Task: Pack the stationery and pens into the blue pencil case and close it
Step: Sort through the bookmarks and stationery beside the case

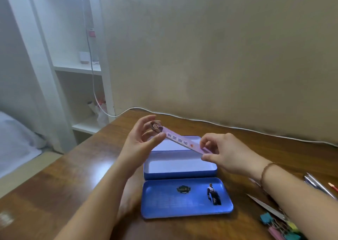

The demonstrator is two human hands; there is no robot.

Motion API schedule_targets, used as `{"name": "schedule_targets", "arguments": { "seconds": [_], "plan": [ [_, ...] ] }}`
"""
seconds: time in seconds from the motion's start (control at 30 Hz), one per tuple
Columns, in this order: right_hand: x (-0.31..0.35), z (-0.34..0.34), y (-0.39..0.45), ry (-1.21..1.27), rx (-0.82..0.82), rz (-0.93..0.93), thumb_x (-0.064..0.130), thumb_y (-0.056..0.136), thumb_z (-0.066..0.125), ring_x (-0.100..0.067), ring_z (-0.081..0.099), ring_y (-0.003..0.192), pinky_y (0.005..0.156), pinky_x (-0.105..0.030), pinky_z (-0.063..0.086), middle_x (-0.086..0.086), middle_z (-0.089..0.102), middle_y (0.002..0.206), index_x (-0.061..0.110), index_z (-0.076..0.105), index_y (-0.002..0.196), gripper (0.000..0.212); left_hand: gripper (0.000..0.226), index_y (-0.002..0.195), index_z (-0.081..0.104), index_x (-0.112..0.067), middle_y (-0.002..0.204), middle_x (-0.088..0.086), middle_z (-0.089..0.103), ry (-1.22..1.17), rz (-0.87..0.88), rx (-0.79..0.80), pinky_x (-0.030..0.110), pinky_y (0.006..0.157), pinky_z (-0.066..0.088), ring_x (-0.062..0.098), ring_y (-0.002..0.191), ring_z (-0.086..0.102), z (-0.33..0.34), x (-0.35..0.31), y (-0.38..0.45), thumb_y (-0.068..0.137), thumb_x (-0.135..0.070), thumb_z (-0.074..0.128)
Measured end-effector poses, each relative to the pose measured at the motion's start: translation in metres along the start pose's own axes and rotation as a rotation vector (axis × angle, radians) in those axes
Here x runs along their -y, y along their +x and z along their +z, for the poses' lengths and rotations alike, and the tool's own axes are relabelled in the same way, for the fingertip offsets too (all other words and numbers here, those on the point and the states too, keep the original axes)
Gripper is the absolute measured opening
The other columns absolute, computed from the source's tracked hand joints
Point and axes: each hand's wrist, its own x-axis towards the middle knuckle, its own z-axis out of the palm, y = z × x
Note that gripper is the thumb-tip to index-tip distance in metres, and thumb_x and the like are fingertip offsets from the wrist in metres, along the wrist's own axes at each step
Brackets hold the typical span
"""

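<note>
Case [180, 172]: blue outside, pale lilac-white inside; lid [186, 197] blue with a dark badge print and a dark-clad printed figure. Ruler [182, 141]: pink-lilac with dark lettering, an orange mark and a brown-haired cartoon head at one end. Table [54, 185] brown wood grain; clips [281, 227] teal, pink, yellow; cable [237, 128] white; wall [219, 47] beige.

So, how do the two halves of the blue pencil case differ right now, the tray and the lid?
The tray lies farther from the person; the lid lies nearer, flat on the table. The tray is deeper, with a pale inside that looks empty; the lid is shallow. The lid shows a printed badge and a figure; the tray shows none. The pink ruler, held by both hands, hangs over the tray, not the lid. Both are blue and rectangular with rounded corners.
</note>
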Motion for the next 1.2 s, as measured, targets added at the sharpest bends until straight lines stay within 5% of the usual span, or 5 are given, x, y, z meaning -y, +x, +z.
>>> {"name": "schedule_targets", "arguments": {
  "seconds": [0.2,0.57,0.97,1.1,1.2],
  "plan": [
    [-0.016,0.035,0.029,-0.422,0.092,-0.115,0.047,0.087,0.057,-0.019,0.049,0.087,0.074,-0.029,0.043,0.009,0.046,0.089,0.041,0.056,0.102,0.015,0.034,0.119,0.061,-0.032,0.120,-0.013,0.064,0.638,-0.133,0.120,0.016,0.088,0.046,0.006,0.113,0.058,-0.042,0.038,0.005,0.087,-0.033,0.071],
    [-0.021,0.050,0.043,-0.432,0.029,-0.173,0.048,0.084,0.061,-0.013,0.051,0.098,0.077,-0.028,0.034,0.014,0.053,0.105,0.035,0.063,0.102,0.022,0.057,0.124,0.062,-0.026,0.114,-0.015,0.058,0.853,-0.131,0.261,-0.001,0.079,0.036,0.002,0.108,0.055,-0.025,0.043,0.006,0.071,-0.016,0.083],
    [-0.032,0.042,0.040,-0.334,-0.017,-0.060,0.053,0.082,0.063,-0.014,0.054,0.095,0.071,-0.028,0.042,0.010,0.057,0.112,0.031,0.062,0.101,0.030,0.048,0.121,0.068,-0.021,0.122,-0.003,0.067,0.987,-0.060,0.191,0.022,0.095,0.044,0.014,0.113,0.060,-0.016,0.046,0.009,0.074,-0.014,0.078],
    [-0.043,-0.011,0.001,-0.097,-0.307,-0.013,0.044,0.081,0.068,-0.013,0.061,0.091,0.079,-0.035,0.052,0.010,0.066,0.100,0.028,0.067,0.095,0.022,0.044,0.114,0.071,-0.020,0.113,0.000,0.072,0.991,-0.045,0.168,0.019,0.083,0.040,0.016,0.102,0.063,-0.017,0.050,0.010,0.072,-0.010,0.078],
    [-0.053,-0.053,-0.058,0.015,-0.409,0.083,0.036,0.084,0.068,-0.002,0.061,0.083,0.069,-0.023,0.049,0.014,0.067,0.090,0.028,0.069,0.094,0.014,0.042,0.111,0.072,-0.021,0.109,0.001,0.073,0.999,-0.042,0.178,0.023,0.081,0.044,0.016,0.095,0.063,-0.015,0.052,0.010,0.071,-0.011,0.081]
  ]
}}
